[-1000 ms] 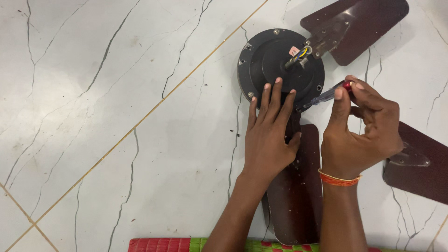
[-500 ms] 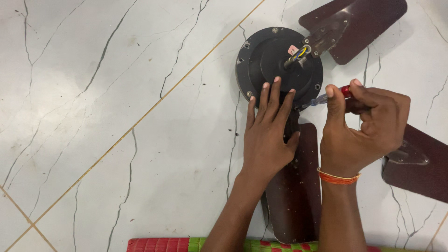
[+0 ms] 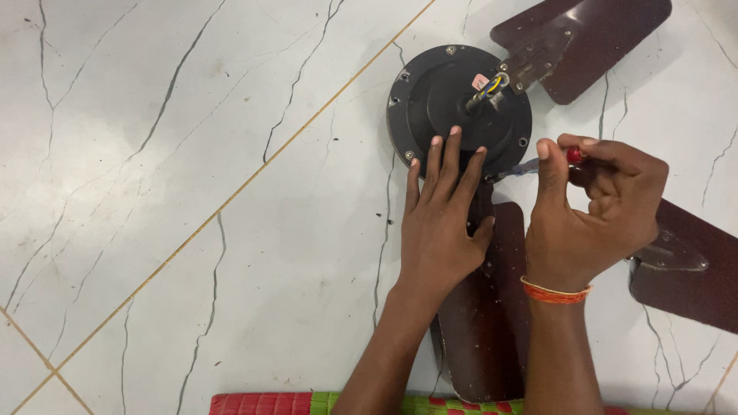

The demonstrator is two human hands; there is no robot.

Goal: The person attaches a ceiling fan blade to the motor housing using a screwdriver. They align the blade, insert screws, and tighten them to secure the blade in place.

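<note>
nearest the camera, along the bottom edge, lies a strip of woven mat in red and green. just beyond it one brown fan blade stretches over the white marble floor toward the hub, its surface speckled with pale dust. the left hand lies flat, palm down, over the root of that blade, fingers straight and close together, the fingertips resting on the near rim of the ceiling fan motor. the right hand, with an orange thread band at the wrist, is curled round a screwdriver with a red handle; thumb and fingers are clamped on the handle, and the metal shaft points left to the motor's lower right edge. the motor is a round, flat, dark housing with small screws about its rim and a short centre shaft with coloured wires. a second blade lies to the right, partly behind the right hand, and a third blade reaches to the top right corner, each joined by a grey metal bracket.
</note>
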